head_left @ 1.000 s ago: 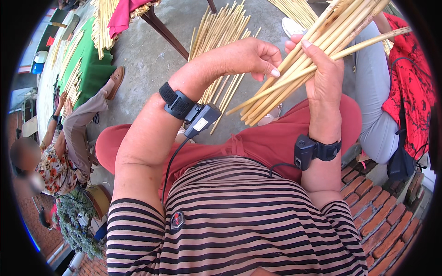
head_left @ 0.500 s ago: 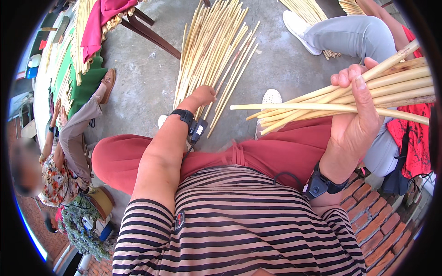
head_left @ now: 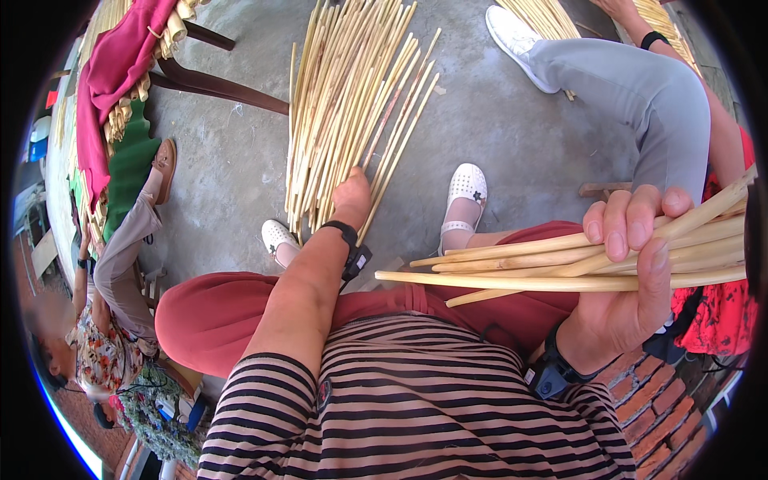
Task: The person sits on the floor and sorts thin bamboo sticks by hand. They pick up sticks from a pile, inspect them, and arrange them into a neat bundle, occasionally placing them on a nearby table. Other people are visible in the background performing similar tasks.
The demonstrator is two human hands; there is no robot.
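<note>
My right hand (head_left: 640, 256) is closed around a bundle of pale, smooth sticks (head_left: 508, 260), held nearly level at the right, over my red-trousered lap. My left hand (head_left: 352, 192) reaches down to a fanned pile of long thin sticks (head_left: 348, 96) lying on the concrete floor in front of me. Its fingers curl in among the lower part of the pile and are mostly hidden, so what exactly they grip cannot be made out.
At left, a table holds more sticks, pink cloth (head_left: 104, 96) and green cloth (head_left: 128, 184); a co-worker (head_left: 112, 344) sits beside it. At right, another person's grey-trousered leg (head_left: 624, 96) is near more sticks (head_left: 544, 16). Bricks (head_left: 648, 416) lie at lower right.
My left hand has left the held bundle and moved down to the floor pile. My right hand with the bundle has moved right and lower. The view has shifted.
</note>
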